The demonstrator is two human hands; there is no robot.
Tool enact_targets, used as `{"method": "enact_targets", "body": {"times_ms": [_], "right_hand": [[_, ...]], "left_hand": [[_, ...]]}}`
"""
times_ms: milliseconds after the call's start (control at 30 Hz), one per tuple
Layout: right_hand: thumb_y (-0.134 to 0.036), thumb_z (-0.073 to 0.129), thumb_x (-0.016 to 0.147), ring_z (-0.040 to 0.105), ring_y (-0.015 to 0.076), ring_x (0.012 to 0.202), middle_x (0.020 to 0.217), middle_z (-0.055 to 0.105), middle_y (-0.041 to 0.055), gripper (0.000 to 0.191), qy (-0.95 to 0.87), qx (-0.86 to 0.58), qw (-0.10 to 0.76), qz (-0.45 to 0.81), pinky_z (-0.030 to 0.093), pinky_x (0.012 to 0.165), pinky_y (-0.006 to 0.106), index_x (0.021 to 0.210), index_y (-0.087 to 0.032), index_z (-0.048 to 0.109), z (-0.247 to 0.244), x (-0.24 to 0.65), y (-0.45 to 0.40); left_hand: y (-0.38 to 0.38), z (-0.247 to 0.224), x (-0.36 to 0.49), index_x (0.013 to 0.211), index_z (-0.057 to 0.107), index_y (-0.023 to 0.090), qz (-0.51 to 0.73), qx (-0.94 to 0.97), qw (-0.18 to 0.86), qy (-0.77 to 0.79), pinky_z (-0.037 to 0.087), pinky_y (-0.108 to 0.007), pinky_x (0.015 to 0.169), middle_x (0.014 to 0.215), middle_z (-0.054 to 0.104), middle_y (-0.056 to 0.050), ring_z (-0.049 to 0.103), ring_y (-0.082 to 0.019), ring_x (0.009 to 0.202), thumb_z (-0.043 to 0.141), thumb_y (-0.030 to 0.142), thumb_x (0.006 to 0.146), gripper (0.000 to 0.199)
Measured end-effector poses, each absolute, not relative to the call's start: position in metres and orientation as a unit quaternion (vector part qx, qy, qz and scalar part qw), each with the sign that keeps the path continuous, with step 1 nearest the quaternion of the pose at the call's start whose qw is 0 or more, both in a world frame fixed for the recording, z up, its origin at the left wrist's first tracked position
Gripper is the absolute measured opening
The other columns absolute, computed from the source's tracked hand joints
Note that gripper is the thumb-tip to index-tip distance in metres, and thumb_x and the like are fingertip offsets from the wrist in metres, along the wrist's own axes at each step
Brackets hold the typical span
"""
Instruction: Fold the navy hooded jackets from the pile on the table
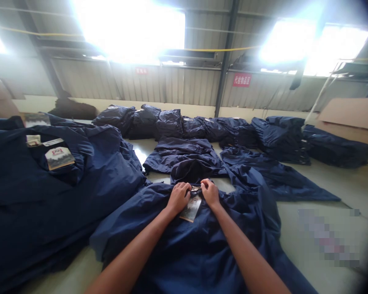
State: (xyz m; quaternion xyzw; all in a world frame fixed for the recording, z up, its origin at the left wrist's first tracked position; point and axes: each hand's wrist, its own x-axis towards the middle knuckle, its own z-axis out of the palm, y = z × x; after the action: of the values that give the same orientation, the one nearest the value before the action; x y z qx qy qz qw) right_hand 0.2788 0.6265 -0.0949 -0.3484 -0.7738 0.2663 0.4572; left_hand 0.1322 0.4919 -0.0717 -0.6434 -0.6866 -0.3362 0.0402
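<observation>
Navy jacket (178,261) lies spread at bottom centre of the frame on the pale floor (343,179); left hand (179,198) and right hand (210,192) are both clenched on its collar, with the paper hang tag (191,207) between them (its string is too small to see). A hard tug could tear the tag loose; a careless drag could rumple the folded jacket (184,157) just above – the two nearly touch.

Garment workshop, corrugated metal wall (199,85), steel beams (227,53), navy jackets (184,157) in rows (red signs (241,79))
</observation>
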Motion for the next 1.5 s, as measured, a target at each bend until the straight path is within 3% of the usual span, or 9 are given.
{"method": "enact_targets", "body": {"times_ms": [333, 533, 667, 833, 967, 1133, 1267, 1367, 1500], "right_hand": [[-0.027, 0.059, 0.083, 0.067, 0.0274, 0.094, 0.1, 0.066, 0.0106, 0.013, -0.773, -0.357, 0.471, 0.228, 0.055, 0.093, 0.041, 0.088, -0.023, 0.071, -0.099, 0.278, 0.628], [-0.032, 0.048, 0.094, 0.068, 0.0205, 0.078, 0.13, 0.059, 0.0179, 0.031, -0.732, -0.36, 0.519, 0.256, 0.058, 0.084, 0.04, 0.113, -0.017, 0.069, -0.097, 0.278, 0.625], [-0.026, 0.048, 0.092, 0.07, 0.0239, 0.083, 0.12, 0.066, 0.0168, 0.033, -0.745, -0.387, 0.493, 0.227, 0.056, 0.085, 0.04, 0.117, -0.016, 0.066, -0.095, 0.279, 0.623], [-0.02, 0.051, 0.093, 0.067, 0.0299, 0.109, 0.114, 0.074, 0.0154, 0.03, -0.781, -0.451, 0.407, 0.148, 0.051, 0.097, 0.039, 0.117, -0.016, 0.07, -0.093, 0.278, 0.618], [-0.019, 0.052, 0.097, 0.067, 0.0294, 0.111, 0.113, 0.075, 0.015, 0.027, -0.807, -0.458, 0.35, 0.126, 0.049, 0.101, 0.037, 0.115, -0.017, 0.073, -0.091, 0.276, 0.612], [-0.024, 0.051, 0.096, 0.069, 0.0257, 0.104, 0.123, 0.069, 0.0146, 0.028, -0.765, -0.443, 0.435, 0.171, 0.053, 0.097, 0.035, 0.114, -0.019, 0.072, -0.064, 0.287, 0.626], [-0.027, 0.053, 0.095, 0.064, 0.0288, 0.119, 0.123, 0.069, 0.016, 0.031, -0.732, -0.448, 0.499, 0.117, 0.048, 0.11, 0.04, 0.118, -0.017, 0.071, -0.024, 0.325, 0.663], [-0.029, 0.059, 0.094, 0.059, 0.0314, 0.13, 0.134, 0.067, 0.0182, 0.039, -0.733, -0.515, 0.438, 0.074, 0.043, 0.114, 0.043, 0.131, -0.017, 0.067, -0.004, 0.369, 0.698], [-0.029, 0.075, 0.086, 0.052, 0.0383, 0.143, 0.153, 0.055, 0.0223, 0.064, -0.723, -0.636, 0.259, 0.081, 0.039, 0.117, 0.051, 0.147, -0.02, 0.058, -0.005, 0.436, 0.737]], "left_hand": [[0.49, -0.069, 0.136, 0.113, 0.07, 0.024, -0.337, -0.645, 0.082, -0.681, 0.044, -0.042, 0.111, 0.115, 0.07, -0.006, 0.059, -0.025, 0.116, 0.056, 0.018, 0.102, 0.019], [0.484, -0.061, 0.142, 0.112, 0.067, 0.024, -0.315, -0.631, 0.128, -0.697, 0.045, -0.041, 0.1, 0.107, 0.073, -0.005, 0.064, -0.026, 0.107, 0.059, 0.03, 0.104, 0.013], [0.487, -0.064, 0.14, 0.11, 0.068, 0.024, -0.265, -0.606, 0.098, -0.744, 0.047, -0.039, 0.093, 0.096, 0.076, -0.004, 0.07, -0.024, 0.095, 0.052, 0.028, 0.107, 0.017], [0.493, -0.074, 0.137, 0.127, 0.068, 0.02, -0.249, -0.585, 0.093, -0.766, 0.046, -0.043, 0.105, 0.127, 0.076, -0.01, 0.067, -0.029, 0.122, 0.051, 0.029, 0.108, 0.027], [0.496, -0.081, 0.135, 0.137, 0.066, 0.018, -0.222, -0.594, 0.076, -0.77, 0.037, -0.047, 0.121, 0.148, 0.066, -0.012, 0.049, -0.032, 0.149, 0.054, 0.03, 0.107, 0.035], [0.497, -0.085, 0.131, 0.145, 0.063, 0.016, -0.207, -0.603, 0.07, -0.767, 0.036, -0.046, 0.123, 0.15, 0.065, -0.013, 0.046, -0.032, 0.152, 0.051, 0.03, 0.107, 0.042], [0.499, -0.089, 0.127, 0.145, 0.062, 0.016, -0.212, -0.604, 0.077, -0.765, 0.036, -0.048, 0.123, 0.15, 0.065, -0.013, 0.048, -0.032, 0.151, 0.049, 0.03, 0.107, 0.043], [0.5, -0.091, 0.125, 0.144, 0.063, 0.017, -0.214, -0.604, 0.077, -0.764, 0.037, -0.047, 0.123, 0.149, 0.066, -0.013, 0.048, -0.032, 0.151, 0.05, 0.03, 0.106, 0.042], [0.5, -0.091, 0.123, 0.144, 0.063, 0.017, -0.203, -0.605, 0.08, -0.766, 0.036, -0.047, 0.124, 0.151, 0.064, -0.013, 0.048, -0.031, 0.15, 0.049, 0.029, 0.106, 0.042]]}}
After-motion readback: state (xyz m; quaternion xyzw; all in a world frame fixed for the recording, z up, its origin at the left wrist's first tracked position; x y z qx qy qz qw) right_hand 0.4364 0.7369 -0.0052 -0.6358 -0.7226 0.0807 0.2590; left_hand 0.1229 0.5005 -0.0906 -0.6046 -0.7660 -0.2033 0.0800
